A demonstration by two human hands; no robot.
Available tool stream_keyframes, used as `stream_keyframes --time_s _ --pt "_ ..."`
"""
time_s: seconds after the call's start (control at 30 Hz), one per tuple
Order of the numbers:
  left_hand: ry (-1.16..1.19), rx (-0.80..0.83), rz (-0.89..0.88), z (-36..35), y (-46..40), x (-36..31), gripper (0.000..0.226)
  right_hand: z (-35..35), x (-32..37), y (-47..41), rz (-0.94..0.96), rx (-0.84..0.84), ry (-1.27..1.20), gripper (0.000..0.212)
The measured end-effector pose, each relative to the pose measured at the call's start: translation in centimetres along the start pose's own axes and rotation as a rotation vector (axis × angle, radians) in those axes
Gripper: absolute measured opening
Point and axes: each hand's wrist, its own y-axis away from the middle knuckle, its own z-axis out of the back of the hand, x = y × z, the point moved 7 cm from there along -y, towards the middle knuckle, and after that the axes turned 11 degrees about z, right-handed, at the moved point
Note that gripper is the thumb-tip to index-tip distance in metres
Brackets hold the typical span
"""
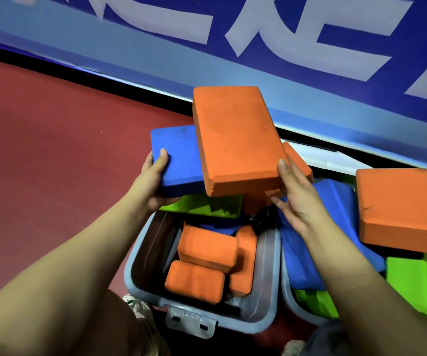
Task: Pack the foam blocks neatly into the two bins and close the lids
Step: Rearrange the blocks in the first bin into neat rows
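Two grey bins stand side by side below me. The left bin (269, 281) holds three orange blocks (207, 249) at the bottom, with a green block (202, 206) across its far rim. My left hand (156, 176) grips a blue block (179, 160) above that rim. A large orange block (235, 142) lies tilted on top of the blue one, and my right hand (294, 196) holds its near right corner, thumb on top. The right bin (288, 294) is overfilled with blue (307, 253), green (412, 281) and orange (402, 206) blocks.
A red floor (53, 150) stretches to the left. A blue banner wall (310, 73) with white lettering runs right behind the bins. A metal latch (190, 321) sits on the left bin's near rim. My knees are at the bottom edge.
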Motion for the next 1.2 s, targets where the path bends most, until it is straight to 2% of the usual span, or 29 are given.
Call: stream_keyframes --time_s 0.17,0.23,0.33,0.4,0.53,0.77,0.93,1.1,1.17,1.2 --pt "0.038 -0.019 0.019 -0.8 -1.8 0.2 0.055 1.1 -0.2 -0.9 0.167 -0.169 0.184 0.048" --pt "0.041 -0.023 0.031 -0.9 -2.3 0.5 0.059 1.0 0.3 -1.1 0.235 -0.153 0.31 0.045" --pt "0.05 -0.027 0.043 -1.0 -2.8 1.0 0.065 1.2 0.5 -1.3 0.286 -0.131 0.637 0.043" --pt "0.014 -0.039 0.049 -1.2 -2.8 1.2 0.068 1.1 0.2 -1.0 0.283 -0.102 0.818 0.048" --pt "-0.056 -0.071 0.054 -1.5 -3.1 1.7 0.072 0.4 -1.0 0.1 0.167 0.03 0.977 0.07" --pt "-0.05 -0.066 0.0 -2.2 -3.6 1.8 0.07 1.3 -1.8 -0.3 0.098 0.075 1.106 0.073" --pt "-0.127 -0.146 -0.081 -1.9 -4.0 1.5 0.074 1.7 -2.6 -0.6 0.071 0.094 1.116 0.073" --pt "-0.267 -0.327 -0.022 -0.4 -4.0 1.6 0.103 1.4 -2.8 -0.8 0.084 0.106 1.133 0.075" --pt "-0.407 -0.453 -0.107 -0.4 -2.7 0.6 0.089 1.4 -2.9 -0.8 0.084 0.104 1.152 0.079" --pt "-0.477 -0.511 -0.205 -0.6 -2.1 -0.2 0.082 1.4 -2.9 -0.8 0.083 0.104 1.161 0.081"
